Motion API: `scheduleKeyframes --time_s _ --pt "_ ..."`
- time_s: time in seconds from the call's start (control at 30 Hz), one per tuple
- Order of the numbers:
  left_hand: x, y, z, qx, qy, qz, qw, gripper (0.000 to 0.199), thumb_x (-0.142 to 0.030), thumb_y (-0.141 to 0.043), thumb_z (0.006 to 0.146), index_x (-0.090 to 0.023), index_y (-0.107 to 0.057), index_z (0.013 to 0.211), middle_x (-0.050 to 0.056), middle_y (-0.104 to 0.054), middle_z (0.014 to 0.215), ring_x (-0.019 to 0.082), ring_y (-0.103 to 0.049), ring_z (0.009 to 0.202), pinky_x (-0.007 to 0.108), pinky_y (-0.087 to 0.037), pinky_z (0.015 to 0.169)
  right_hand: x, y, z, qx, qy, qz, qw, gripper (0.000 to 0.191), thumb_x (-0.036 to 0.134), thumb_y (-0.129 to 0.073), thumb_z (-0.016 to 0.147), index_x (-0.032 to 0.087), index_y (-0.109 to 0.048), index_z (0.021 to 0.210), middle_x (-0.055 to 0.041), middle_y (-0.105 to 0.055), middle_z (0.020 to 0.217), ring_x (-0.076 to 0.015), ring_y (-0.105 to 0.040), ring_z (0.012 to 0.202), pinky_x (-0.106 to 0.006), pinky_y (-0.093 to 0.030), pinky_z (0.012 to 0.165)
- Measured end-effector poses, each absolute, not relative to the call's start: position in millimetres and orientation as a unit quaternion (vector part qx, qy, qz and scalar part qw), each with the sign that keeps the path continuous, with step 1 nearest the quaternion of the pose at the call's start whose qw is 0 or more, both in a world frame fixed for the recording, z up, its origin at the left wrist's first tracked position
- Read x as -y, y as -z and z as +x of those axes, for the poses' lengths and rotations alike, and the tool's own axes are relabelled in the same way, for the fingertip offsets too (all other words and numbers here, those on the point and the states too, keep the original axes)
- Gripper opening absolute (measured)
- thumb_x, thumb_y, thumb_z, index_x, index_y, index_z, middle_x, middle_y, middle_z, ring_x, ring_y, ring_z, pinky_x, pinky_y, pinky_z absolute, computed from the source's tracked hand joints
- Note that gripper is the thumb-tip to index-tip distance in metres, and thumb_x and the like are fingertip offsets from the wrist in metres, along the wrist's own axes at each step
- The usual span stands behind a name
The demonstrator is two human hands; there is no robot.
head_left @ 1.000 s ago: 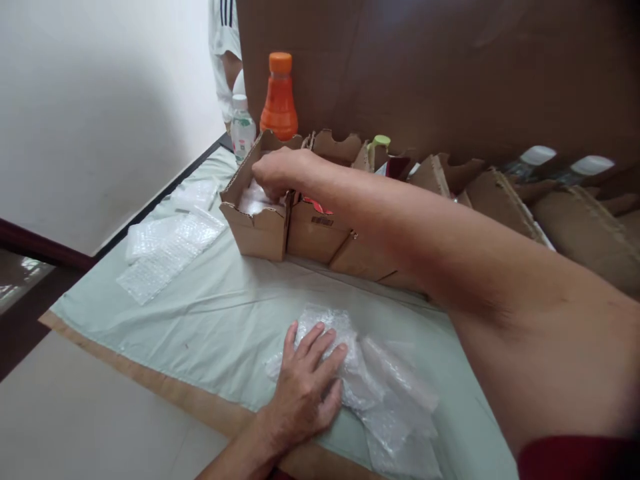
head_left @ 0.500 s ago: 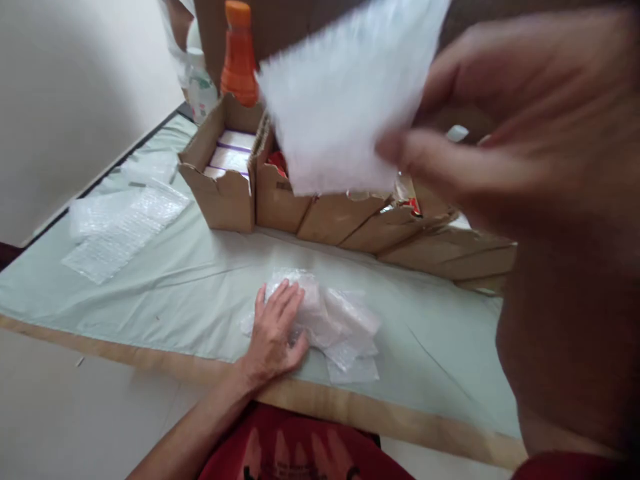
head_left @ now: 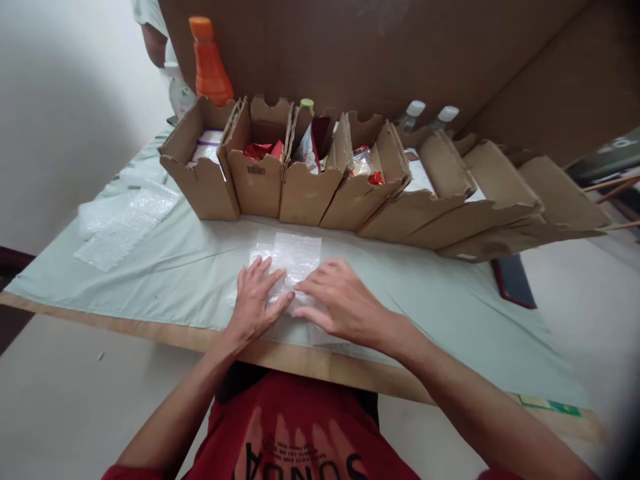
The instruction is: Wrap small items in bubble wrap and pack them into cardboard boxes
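Observation:
Small sheets of translucent bubble wrap (head_left: 300, 253) lie in a loose pile on the cloth-covered table in front of me. My left hand (head_left: 257, 300) rests on the left side of the pile, fingers spread, with its thumb reaching toward the middle. Over the right side is my right hand (head_left: 345, 300), slightly blurred. Its thumb and index finger are apart, and the fingertips touch the wrap near my left thumb. The part of the pile under both hands is hidden.
Several open cardboard bins (head_left: 255, 187) stand in a row behind the pile, holding small packets and boxes. More bubble wrap sheets (head_left: 125, 223) lie at the left. An orange bottle (head_left: 213, 70) stands behind the bins. A dark flat object (head_left: 515, 283) lies at the right.
My right hand has come down from close to the camera to the pile, and the white sheet it held up is no longer raised. My left hand stays on the pile.

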State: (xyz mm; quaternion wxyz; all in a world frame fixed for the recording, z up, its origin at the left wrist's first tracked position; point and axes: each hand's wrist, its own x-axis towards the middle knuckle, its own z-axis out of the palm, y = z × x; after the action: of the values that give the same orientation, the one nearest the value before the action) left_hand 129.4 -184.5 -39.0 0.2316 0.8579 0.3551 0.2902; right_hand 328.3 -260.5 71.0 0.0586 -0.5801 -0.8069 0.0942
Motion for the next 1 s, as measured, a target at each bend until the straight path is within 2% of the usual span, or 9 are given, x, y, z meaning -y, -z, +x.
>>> scheduleKeyframes --time_s 0.1,0.17,0.23,0.33,0.43,0.53,0.63,0.77,1.0 --pt "176.2 46.0 133.5 -0.359 -0.289 0.861 0.214 0.045 -0.042 -0.069 0.092 -0.024 -0.065 0.133 0.017 -0.040 0.163 0.041 -0.035 0.152 0.066 -0.031 0.119 290.9 -66.0 364.3 0.683 -0.148 -0.695 0.168 0.029 0.040 -0.065 0.095 0.021 -0.071 0.116 -0.0077 -0.077 0.106 -0.0230 -0.070 0.094 -0.042 -0.050 0.092" --pt "166.9 49.0 131.0 -0.364 -0.294 0.860 0.205 0.068 -0.049 -0.077 0.085 -0.025 -0.056 0.145 0.017 -0.021 0.172 0.044 -0.023 0.157 0.067 -0.029 0.120 310.7 -54.4 385.0 0.590 -0.206 -0.762 0.172 0.042 0.044 -0.066 0.092 0.020 -0.067 0.126 -0.0091 -0.076 0.108 -0.0219 -0.070 0.082 -0.039 -0.055 0.081" --pt "158.2 51.0 128.8 -0.373 -0.267 0.863 0.211 0.086 -0.055 -0.080 0.079 -0.027 -0.047 0.153 0.018 -0.016 0.173 0.047 -0.019 0.157 0.069 -0.028 0.119 323.8 -37.7 394.5 0.518 -0.266 -0.799 0.153 0.059 0.048 -0.067 0.088 0.017 -0.060 0.137 -0.0121 -0.075 0.112 -0.0223 -0.070 0.077 -0.040 -0.057 0.076" --pt "153.8 54.4 132.4 -0.364 -0.221 0.876 0.228 0.083 -0.056 -0.079 0.079 -0.024 -0.052 0.150 0.020 -0.031 0.167 0.049 -0.028 0.154 0.069 -0.031 0.119 325.8 -10.8 385.7 0.476 -0.309 -0.804 0.177 0.072 0.053 -0.067 0.087 0.016 -0.051 0.148 -0.0172 -0.070 0.128 -0.0280 -0.072 0.093 -0.047 -0.058 0.087" --pt "161.3 57.6 144.9 -0.348 -0.250 0.872 0.237 0.070 -0.052 -0.075 0.082 -0.019 -0.059 0.142 0.020 -0.045 0.158 0.044 -0.038 0.149 0.063 -0.035 0.119 313.4 11.9 361.8 0.451 -0.325 -0.773 0.306 0.077 0.055 -0.070 0.085 0.020 -0.048 0.149 -0.0164 -0.064 0.141 -0.0329 -0.067 0.120 -0.051 -0.053 0.102" --pt "173.1 56.5 159.2 -0.352 -0.331 0.829 0.283 0.062 -0.047 -0.067 0.086 -0.018 -0.057 0.141 0.017 -0.061 0.143 0.035 -0.056 0.134 0.054 -0.045 0.114 299.5 27.0 337.7 0.386 -0.362 -0.707 0.470 0.071 0.051 -0.072 0.084 0.019 -0.051 0.144 -0.0147 -0.067 0.137 -0.0304 -0.066 0.123 -0.047 -0.054 0.104" --pt "181.9 46.5 164.0 -0.368 -0.397 0.764 0.352 0.060 -0.045 -0.063 0.088 -0.017 -0.056 0.140 0.014 -0.068 0.132 0.029 -0.065 0.121 0.046 -0.053 0.105 287.9 26.7 318.7 0.340 -0.352 -0.668 0.561 0.068 0.049 -0.074 0.082 0.017 -0.053 0.139 -0.0156 -0.068 0.136 -0.0297 -0.066 0.123 -0.047 -0.054 0.105" --pt "179.7 24.4 137.7 -0.400 -0.462 0.707 0.356 0.062 -0.043 -0.065 0.087 -0.018 -0.054 0.143 0.013 -0.068 0.132 0.028 -0.066 0.120 0.043 -0.055 0.103 258.7 2.8 293.0 0.365 -0.344 -0.641 0.581 0.075 0.047 -0.075 0.082 0.018 -0.047 0.145 -0.0146 -0.066 0.139 -0.0288 -0.066 0.124 -0.046 -0.056 0.104" --pt "111.7 11.6 16.4 -0.569 -0.536 0.593 0.191 0.064 -0.046 -0.068 0.081 -0.013 -0.061 0.136 0.015 -0.071 0.129 0.031 -0.068 0.120 0.045 -0.054 0.105 131.5 -10.9 196.4 0.529 -0.430 -0.510 0.524 0.069 0.033 -0.072 0.080 0.019 -0.048 0.143 -0.0101 -0.067 0.136 -0.0255 -0.066 0.122 -0.043 -0.053 0.107"
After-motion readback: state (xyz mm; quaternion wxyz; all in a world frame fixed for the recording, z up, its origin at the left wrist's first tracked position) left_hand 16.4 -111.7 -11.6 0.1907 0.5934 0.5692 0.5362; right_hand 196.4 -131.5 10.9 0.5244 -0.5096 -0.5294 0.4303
